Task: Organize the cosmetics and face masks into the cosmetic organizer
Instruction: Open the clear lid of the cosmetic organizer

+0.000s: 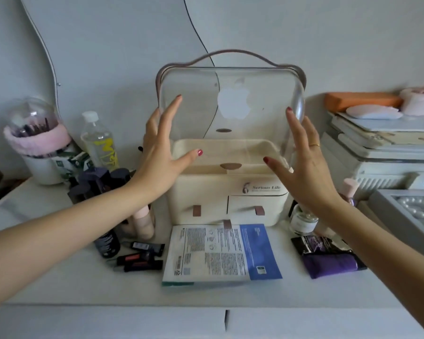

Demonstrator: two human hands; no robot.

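Note:
A cream cosmetic organizer (pixel 206 192) stands at the middle of the white table, its clear domed lid (pixel 230 81) raised upright and the top tray bare. My left hand (pixel 162 155) and my right hand (pixel 301 162) are spread open on either side of the lid, close to its edges, holding nothing. A stack of face mask sachets (pixel 220 253) lies flat in front of the organizer. Dark lipsticks (pixel 140 258), a black jar (pixel 108 243) and beige tubes (pixel 142 221) sit at the left. A purple packet (pixel 326 255) and a small glass bottle (pixel 302 220) sit at the right.
At the back left are a brush holder with a pink band (pixel 37 143), a water bottle (pixel 101 143) and dark boxes (pixel 96 182). Stacked books (pixel 382 143) and a grey tray of pearls (pixel 414 211) fill the right. The table's front edge (pixel 206 304) runs below.

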